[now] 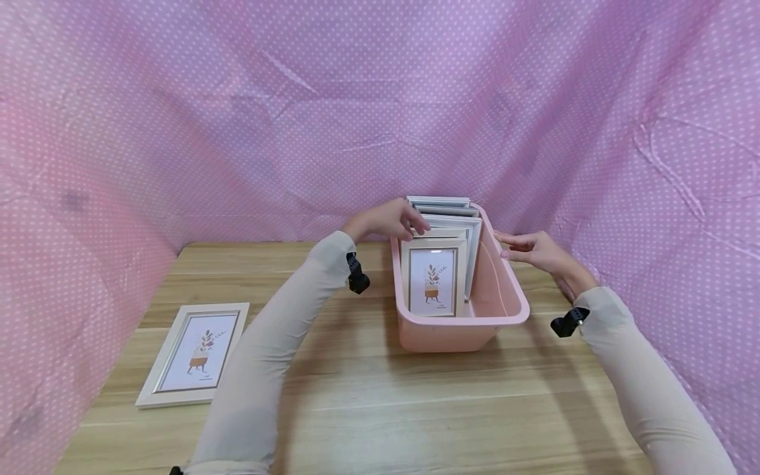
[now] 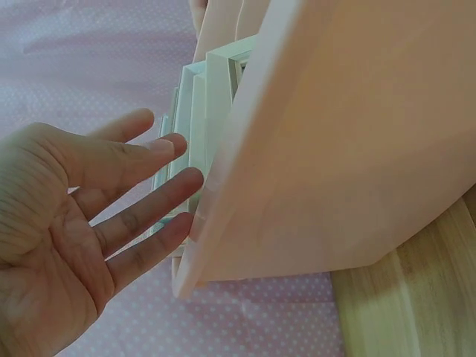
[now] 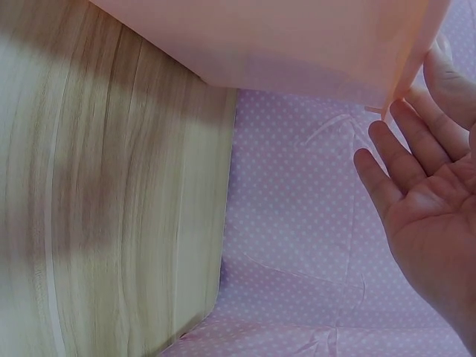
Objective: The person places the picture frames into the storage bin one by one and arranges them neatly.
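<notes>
A pink plastic bin (image 1: 445, 336) holds several picture frames standing in a row. The front picture frame (image 1: 435, 280) is cream and shows a plant in an orange pot. My left hand (image 1: 388, 219) hovers over the bin's left rim, its loosely spread fingers close to the upper edges of the frames. In the left wrist view that hand (image 2: 82, 223) has nothing in its palm. My right hand (image 1: 543, 256) is at the bin's right rim, fingers extended along the outside. In the right wrist view its thumb (image 3: 450, 85) lies right at the rim.
Another cream picture frame (image 1: 198, 353) lies flat on the wooden table (image 1: 380, 409) at the left, partly covered by my left sleeve. A pink dotted cloth (image 1: 297, 119) hangs behind the table and along both sides.
</notes>
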Demonstrator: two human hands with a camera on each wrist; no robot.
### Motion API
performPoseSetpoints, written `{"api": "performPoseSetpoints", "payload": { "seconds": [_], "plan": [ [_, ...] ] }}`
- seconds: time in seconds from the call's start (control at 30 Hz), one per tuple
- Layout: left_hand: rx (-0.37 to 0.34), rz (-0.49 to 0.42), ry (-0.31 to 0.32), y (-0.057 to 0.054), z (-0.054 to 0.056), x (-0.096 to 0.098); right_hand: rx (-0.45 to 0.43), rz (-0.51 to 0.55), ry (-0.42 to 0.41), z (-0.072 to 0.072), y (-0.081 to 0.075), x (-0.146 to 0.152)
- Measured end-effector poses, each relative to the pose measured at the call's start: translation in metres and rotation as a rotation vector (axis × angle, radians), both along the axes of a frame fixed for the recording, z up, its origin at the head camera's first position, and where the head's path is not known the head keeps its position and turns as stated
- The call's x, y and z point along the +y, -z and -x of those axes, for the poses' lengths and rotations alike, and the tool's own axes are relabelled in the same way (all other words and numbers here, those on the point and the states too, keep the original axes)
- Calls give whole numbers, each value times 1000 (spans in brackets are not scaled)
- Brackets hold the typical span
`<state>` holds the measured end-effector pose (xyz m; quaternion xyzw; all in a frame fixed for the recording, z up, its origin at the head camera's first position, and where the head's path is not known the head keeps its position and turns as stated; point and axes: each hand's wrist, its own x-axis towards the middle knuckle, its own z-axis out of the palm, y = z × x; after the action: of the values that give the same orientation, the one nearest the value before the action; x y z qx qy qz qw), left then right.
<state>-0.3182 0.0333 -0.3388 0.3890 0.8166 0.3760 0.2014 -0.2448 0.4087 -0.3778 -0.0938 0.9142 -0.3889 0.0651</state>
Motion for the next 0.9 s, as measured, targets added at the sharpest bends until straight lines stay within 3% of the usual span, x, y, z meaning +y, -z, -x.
{"api": "performPoseSetpoints", "payload": {
  "seconds": [0.4, 0.63, 0.9],
  "plan": [
    [110, -106, -52, 6, -5, -19, -8, 28, -24, -3, -2, -1],
    [179, -110, -64, 10, -7, -43, 15, 16, -35, -4, -4, -1],
    [230, -73, -131, 21, -10, -81, 51, 5, -38, -3, -2, -1]
  ]
}}
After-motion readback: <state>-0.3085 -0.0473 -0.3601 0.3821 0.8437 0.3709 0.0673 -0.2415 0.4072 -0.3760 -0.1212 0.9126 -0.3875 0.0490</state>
